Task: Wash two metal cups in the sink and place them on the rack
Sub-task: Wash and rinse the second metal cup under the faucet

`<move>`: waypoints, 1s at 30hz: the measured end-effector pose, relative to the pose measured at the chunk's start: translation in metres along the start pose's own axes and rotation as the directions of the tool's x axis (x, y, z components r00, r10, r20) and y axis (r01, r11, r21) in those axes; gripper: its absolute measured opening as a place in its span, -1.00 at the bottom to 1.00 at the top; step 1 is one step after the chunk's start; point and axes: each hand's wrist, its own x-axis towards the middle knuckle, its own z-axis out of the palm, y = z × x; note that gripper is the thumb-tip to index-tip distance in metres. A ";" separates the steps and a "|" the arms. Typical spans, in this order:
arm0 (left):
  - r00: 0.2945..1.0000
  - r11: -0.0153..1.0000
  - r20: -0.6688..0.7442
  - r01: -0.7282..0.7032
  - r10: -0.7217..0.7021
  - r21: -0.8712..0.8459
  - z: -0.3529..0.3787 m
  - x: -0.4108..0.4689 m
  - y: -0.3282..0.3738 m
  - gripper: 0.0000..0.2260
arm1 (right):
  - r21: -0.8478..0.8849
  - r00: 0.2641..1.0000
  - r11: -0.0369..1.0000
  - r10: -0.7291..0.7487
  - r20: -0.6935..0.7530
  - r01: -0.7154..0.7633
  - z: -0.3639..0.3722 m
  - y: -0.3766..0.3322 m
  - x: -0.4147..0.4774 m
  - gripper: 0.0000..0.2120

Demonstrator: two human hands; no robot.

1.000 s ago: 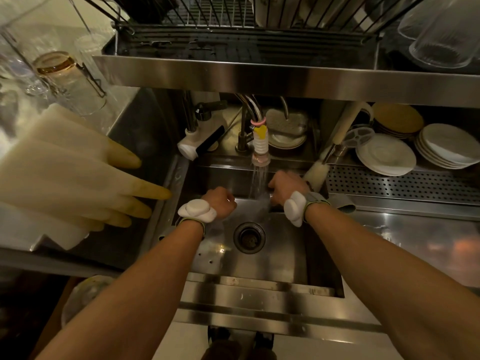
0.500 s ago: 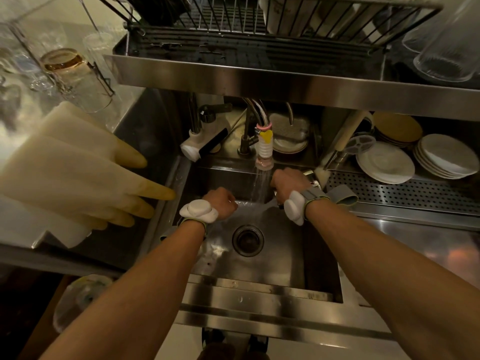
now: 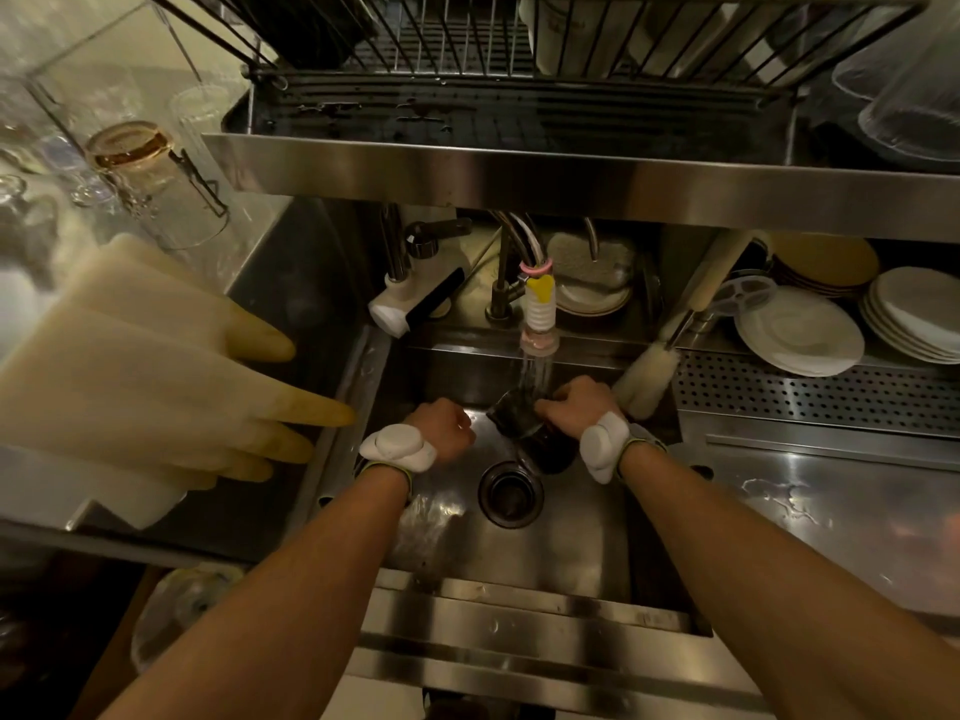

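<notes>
A dark metal cup (image 3: 519,415) lies tilted in the sink (image 3: 566,543), its mouth up under the water running from the faucet nozzle (image 3: 540,324). My right hand (image 3: 576,405) grips the cup from the right side. A dark rounded shape just below that hand, by the drain (image 3: 511,493), could be the cup's body or a second cup; I cannot tell which. My left hand (image 3: 444,428) hovers left of the cup with fingers curled and nothing visible in it. The wire rack (image 3: 457,49) sits on the steel shelf above the sink.
Pale rubber gloves (image 3: 156,387) hang over the left counter. A bottle brush (image 3: 649,379) leans at the sink's back right corner. Stacked plates (image 3: 800,332) stand behind a perforated drainboard (image 3: 810,394). Glasses (image 3: 150,168) hang at upper left, another glass (image 3: 909,96) at upper right.
The dark cup now shows under the stream in my right hand; before, both hands hid it. My left hand stays fisted beside it.
</notes>
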 end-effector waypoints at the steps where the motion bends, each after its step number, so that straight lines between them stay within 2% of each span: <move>1: 1.000 1.000 0.002 0.000 0.000 0.002 0.000 0.001 -0.001 -0.78 | 0.032 1.000 0.999 -0.002 -0.011 0.002 0.000 0.000 0.001 -0.71; 4: 1.000 1.000 0.006 0.005 -0.005 0.008 0.001 0.006 0.000 -0.84 | 0.102 0.999 0.994 -0.045 -0.030 0.048 0.003 -0.001 0.001 -0.83; 8: 1.000 1.000 0.026 -0.015 0.015 0.014 0.003 0.006 0.006 -0.73 | 0.181 0.997 0.982 -0.047 -0.053 0.056 0.003 0.008 0.003 -0.79; 13: 0.999 0.999 0.035 -0.036 0.035 0.023 0.008 0.007 0.015 -0.73 | 0.324 0.998 0.944 -0.048 -0.042 0.059 -0.002 0.005 -0.005 -0.78; 16: 0.999 0.999 0.018 -0.033 0.033 0.023 0.006 0.005 0.018 -0.73 | 0.373 0.993 0.921 -0.088 -0.082 0.112 -0.006 -0.001 -0.010 -0.80; 20: 0.998 0.997 0.004 -0.064 0.064 0.042 -0.003 0.001 0.022 -0.72 | 0.386 0.986 0.911 -0.106 -0.129 0.149 -0.019 -0.011 -0.016 -0.84; 26: 0.992 0.992 -0.031 -0.121 0.122 0.030 -0.018 -0.004 0.034 -0.75 | 0.356 0.985 0.921 -0.122 -0.125 0.160 -0.035 -0.021 -0.020 -0.90; 30: 0.990 0.992 -0.067 -0.127 0.128 0.020 -0.018 -0.007 0.031 -0.78 | 0.247 0.977 0.958 -0.103 -0.188 0.148 -0.032 -0.013 -0.008 -0.79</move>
